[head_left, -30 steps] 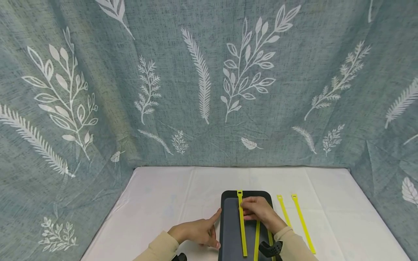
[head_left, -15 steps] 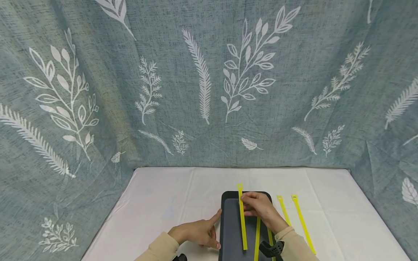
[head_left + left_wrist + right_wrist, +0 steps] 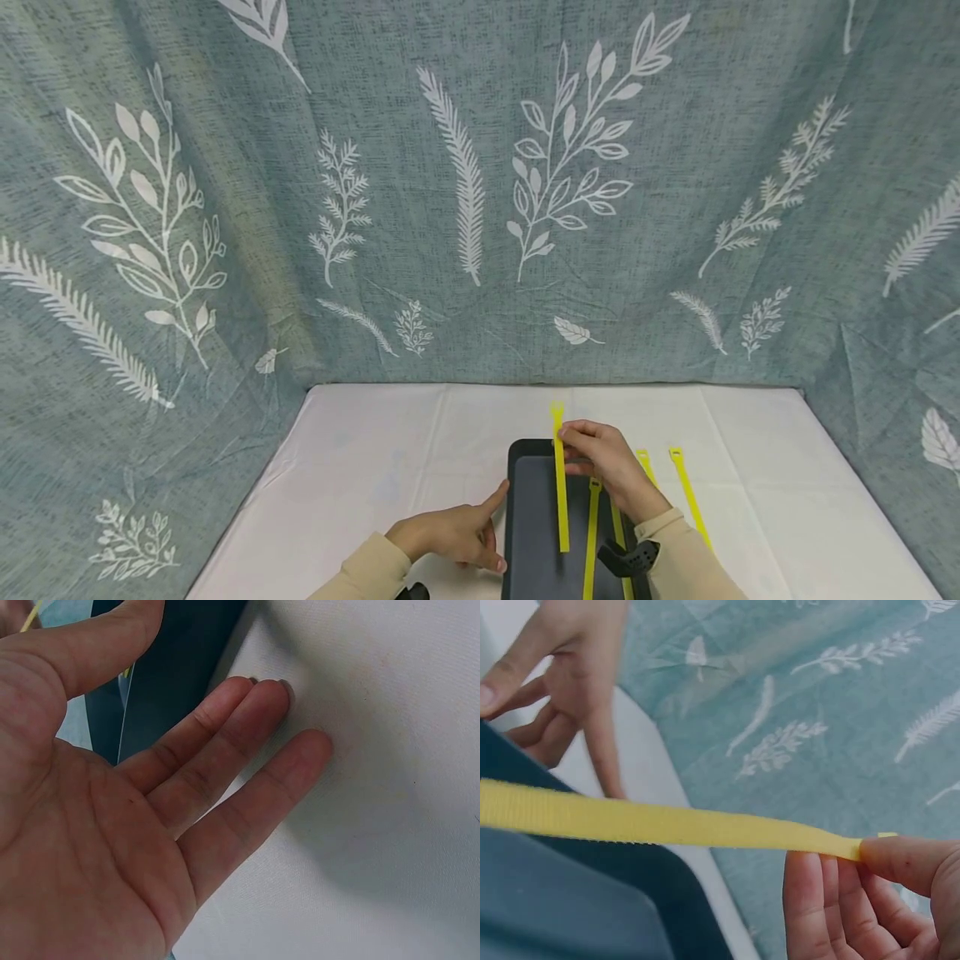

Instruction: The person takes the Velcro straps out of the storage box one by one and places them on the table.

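My right hand (image 3: 611, 467) pinches a yellow hook-and-loop cable tie (image 3: 561, 500) between thumb and fingertips, just below its slotted head. The tie hangs lengthwise over a dark grey tray (image 3: 534, 542), its head reaching past the far rim. In the right wrist view its ribbed strap (image 3: 630, 821) runs leftward from the fingers. My left hand (image 3: 450, 532) touches the tray's left side with extended index finger and thumb, and its other fingers are loosely bent in the left wrist view. Two more yellow ties (image 3: 592, 533) lie inside the tray, partly hidden by the right wrist.
On the white-covered table (image 3: 390, 467), right of the tray, lie two yellow ties (image 3: 690, 496), partly covered by the right forearm. A dark band (image 3: 630, 558) is on the right wrist. Behind the table hangs a blue-green curtain (image 3: 480, 333) with white leaf prints.
My right hand has lifted the pinched tie up from the tray and moved it away toward the far edge, slightly right. The left hand stays in place at the tray's side.
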